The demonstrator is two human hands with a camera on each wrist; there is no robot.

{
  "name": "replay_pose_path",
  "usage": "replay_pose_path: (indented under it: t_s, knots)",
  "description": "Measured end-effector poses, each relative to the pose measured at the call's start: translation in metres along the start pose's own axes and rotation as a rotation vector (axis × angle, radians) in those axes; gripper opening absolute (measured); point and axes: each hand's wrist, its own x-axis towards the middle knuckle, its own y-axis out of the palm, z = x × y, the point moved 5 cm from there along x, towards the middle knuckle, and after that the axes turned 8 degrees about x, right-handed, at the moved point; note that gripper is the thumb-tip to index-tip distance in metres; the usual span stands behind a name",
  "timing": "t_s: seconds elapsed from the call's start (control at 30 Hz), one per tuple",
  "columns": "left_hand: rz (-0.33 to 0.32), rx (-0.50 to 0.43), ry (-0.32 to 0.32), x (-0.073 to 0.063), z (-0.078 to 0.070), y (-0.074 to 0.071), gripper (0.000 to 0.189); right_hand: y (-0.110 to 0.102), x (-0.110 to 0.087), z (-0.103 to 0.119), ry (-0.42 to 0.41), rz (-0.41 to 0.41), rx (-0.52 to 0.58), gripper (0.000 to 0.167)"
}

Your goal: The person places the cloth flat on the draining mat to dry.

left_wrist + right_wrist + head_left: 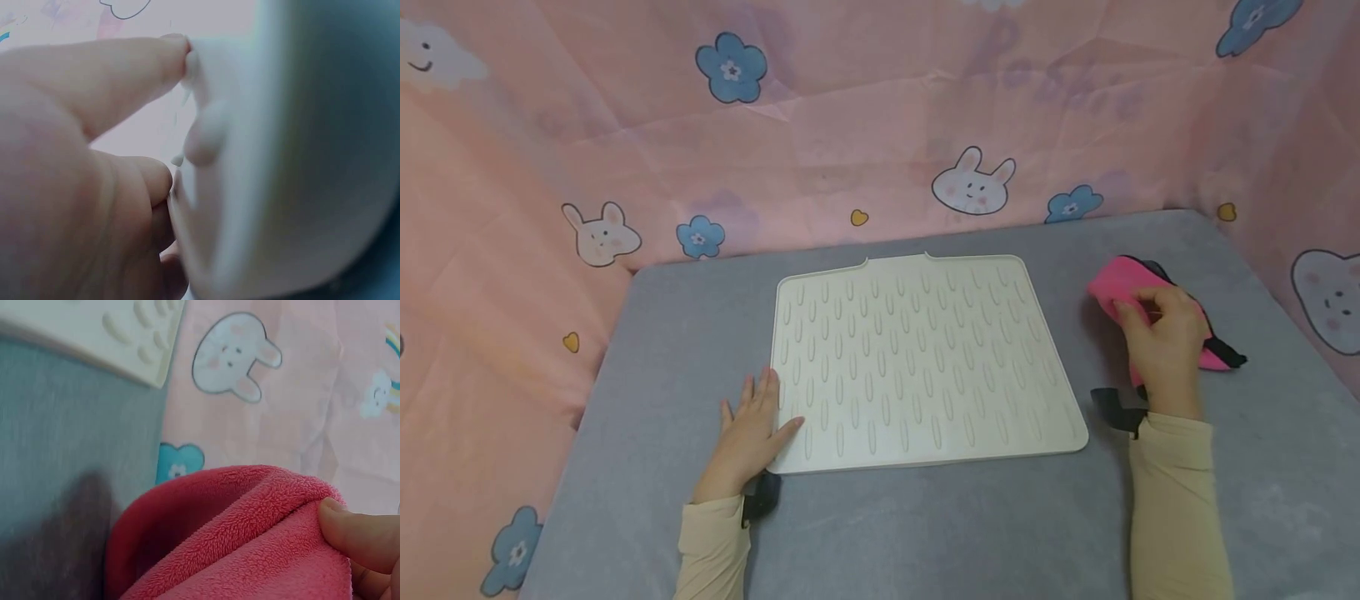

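Note:
A cream-coloured flat tray [925, 358] with rows of raised oval ridges lies on the grey cloth surface. My left hand [751, 437] rests at its near left edge, fingers spread straight along the side and thumb over the rim. In the left wrist view the fingers [125, 75] touch the side of the tray [250, 187], which is blurred up close. My right hand [1165, 342] pinches a fuzzy pink cloth [1120, 279] with black trim, to the right of the tray. The right wrist view has the thumb [356, 534] pressing on the folded pink cloth [250, 550].
The grey-covered table [925, 533] stretches around the tray. A pink curtain [850, 125] printed with rabbits and blue flowers hangs behind the table and along both sides. Black straps with small cameras sit at both wrists.

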Motion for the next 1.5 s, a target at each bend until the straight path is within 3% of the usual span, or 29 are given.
replay_pose_path:
  t_s: [0.43,0.7,1.03,1.5]
  knots:
    - [0.017,-0.004,-0.010,0.001,0.001,0.002,0.083,0.009,-0.004,0.022,-0.133,0.013,0.140,0.015]
    - [0.017,0.001,-0.011,0.002,0.002,0.003,0.083,0.023,-0.010,0.032,-0.146,0.085,0.161,0.013]
    - [0.015,-0.003,-0.002,0.002,0.002,0.003,0.083,0.032,-0.015,0.043,-0.211,0.112,0.175,0.013]
    - [0.016,-0.004,-0.009,0.002,0.002,0.003,0.083,0.036,-0.018,0.051,-0.234,0.143,0.188,0.013]
